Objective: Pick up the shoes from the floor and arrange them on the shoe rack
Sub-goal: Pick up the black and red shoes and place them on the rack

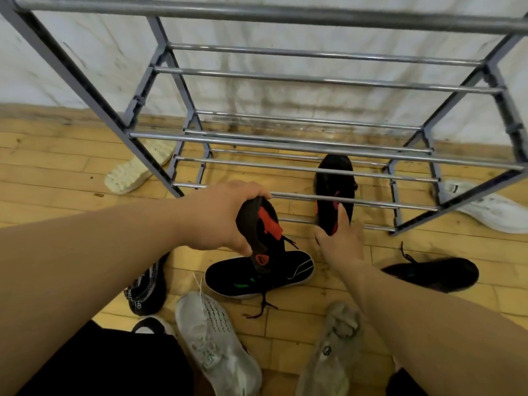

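Left hand (220,215) curled round a black-and-red shoe (263,230): sole side showing, red patches on dark rubber, laces dangling. It is held clear of the floor (57,172), in front of the shoe rack (314,78). Right hand (341,244) pinches the heel of the matching shoe (334,178), which has a black upper with red trim and lies toe-inward across the rack's lowest chrome bars. Black shoe with green marks (274,275) on the floor below the left hand.

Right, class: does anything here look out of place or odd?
Yes: the cream shoe beside the left leg of the shoe rack lies sole up on the floor. Other shoes lie scattered at all angles in front.
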